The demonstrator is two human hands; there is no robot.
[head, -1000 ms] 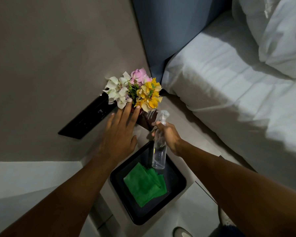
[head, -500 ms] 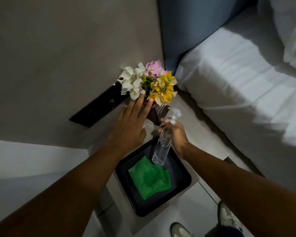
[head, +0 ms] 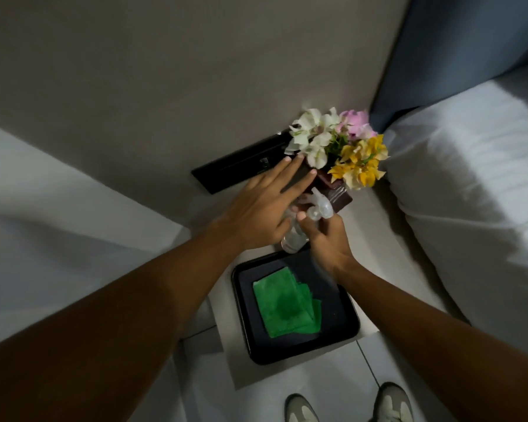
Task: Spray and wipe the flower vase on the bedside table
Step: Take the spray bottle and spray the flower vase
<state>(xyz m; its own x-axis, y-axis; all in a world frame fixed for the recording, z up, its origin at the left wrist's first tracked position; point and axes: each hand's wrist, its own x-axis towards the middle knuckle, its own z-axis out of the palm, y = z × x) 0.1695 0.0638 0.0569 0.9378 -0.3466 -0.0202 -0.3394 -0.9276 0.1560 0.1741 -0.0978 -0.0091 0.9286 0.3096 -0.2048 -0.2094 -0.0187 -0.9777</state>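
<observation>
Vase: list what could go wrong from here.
1. The left hand lies flat against the vase with fingers straight, not closed round it; a push could tip it and its flowers.
2. The right hand aims the spray bottle close under the blooms, so mist may hit petals or the black wall panel.
3. The green cloth lies in the tray; drips may run before wiping.

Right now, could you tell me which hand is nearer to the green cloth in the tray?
Right. The right hand, holding the spray bottle, hangs at the tray's far edge, just beyond the green cloth. The left hand is farther off, reaching toward the vase.
</observation>
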